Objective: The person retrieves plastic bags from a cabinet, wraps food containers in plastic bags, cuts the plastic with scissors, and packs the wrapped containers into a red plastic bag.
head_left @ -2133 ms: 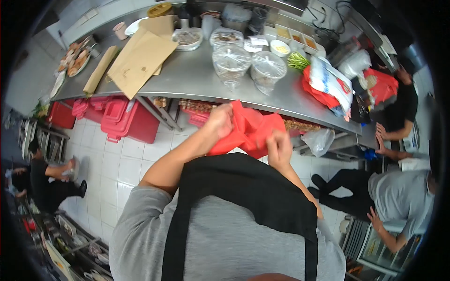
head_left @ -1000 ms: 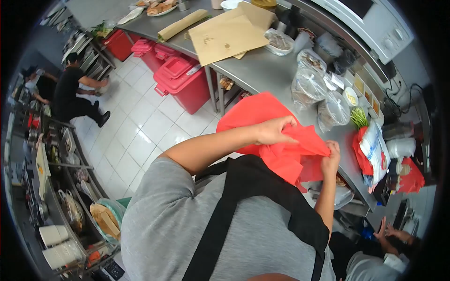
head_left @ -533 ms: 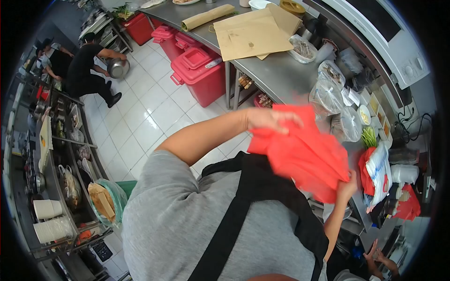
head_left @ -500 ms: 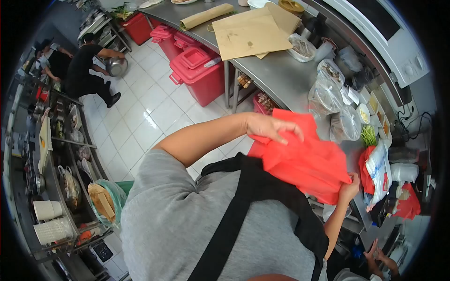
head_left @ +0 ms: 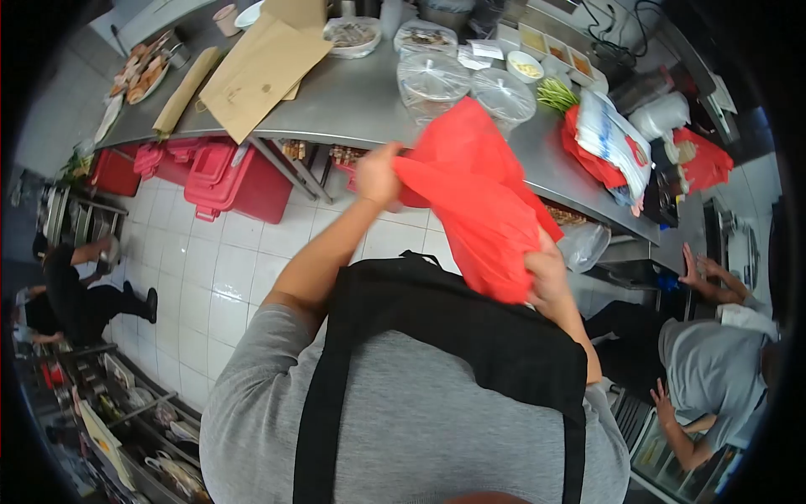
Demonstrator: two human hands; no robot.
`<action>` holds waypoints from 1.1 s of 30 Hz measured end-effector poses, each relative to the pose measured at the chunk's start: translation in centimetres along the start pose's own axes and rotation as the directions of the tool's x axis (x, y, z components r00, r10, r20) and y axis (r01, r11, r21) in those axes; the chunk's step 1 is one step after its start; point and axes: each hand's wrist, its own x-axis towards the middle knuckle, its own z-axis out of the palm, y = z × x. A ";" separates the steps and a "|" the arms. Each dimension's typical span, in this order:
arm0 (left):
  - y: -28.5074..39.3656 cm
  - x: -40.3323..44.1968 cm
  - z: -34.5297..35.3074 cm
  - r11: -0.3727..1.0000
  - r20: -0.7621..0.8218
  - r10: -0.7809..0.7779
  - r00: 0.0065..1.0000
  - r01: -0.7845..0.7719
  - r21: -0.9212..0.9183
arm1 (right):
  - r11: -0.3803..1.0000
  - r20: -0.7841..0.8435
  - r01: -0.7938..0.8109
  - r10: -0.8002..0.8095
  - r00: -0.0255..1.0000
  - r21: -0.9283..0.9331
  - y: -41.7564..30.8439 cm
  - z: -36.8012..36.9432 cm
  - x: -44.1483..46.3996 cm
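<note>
A red bag point(head_left: 474, 193), thin and crumpled like soft fabric, hangs stretched between my hands in front of my black apron. My left hand point(head_left: 379, 176) is closed on its upper left edge, slightly blurred. Lower on the right, my right hand point(head_left: 550, 273) grips the bag's side, fingers wrapped into the material. Whether the bag's mouth is open does not show. Behind its top edge, two plastic-wrapped containers point(head_left: 432, 84) stand on the steel table point(head_left: 336, 109).
Brown paper sheets point(head_left: 260, 71) and a rolled brown bundle point(head_left: 189, 91) lie on the table's left. Folded red and white bags point(head_left: 613, 147) are at its right. Pink lidded bins point(head_left: 239, 185) stand underneath. One co-worker point(head_left: 714, 361) is close at right; others point(head_left: 80, 294) are far left.
My view has turned right towards the table. My left hand, loosely on the bag before, now grips its edge; the bag has gone from spread out to pulled long between both hands.
</note>
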 end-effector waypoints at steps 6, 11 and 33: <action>0.4 2.2 -3.2 0.435 0.521 -0.149 0.840 0.529 -0.728 | 0.032 -0.080 -0.074 -0.515 0.854 -0.997 -1.6 -6.6 -2.0; 9.4 0.0 -8.1 0.370 0.810 0.193 0.554 0.724 -0.583 | 0.042 -0.233 -0.351 -0.820 0.523 -0.935 -3.3 -20.1 0.1; 9.3 1.3 -7.9 0.949 0.409 -0.019 0.912 -0.113 0.296 | -0.329 -0.147 -0.227 -0.250 0.957 -0.917 -4.6 -18.6 2.4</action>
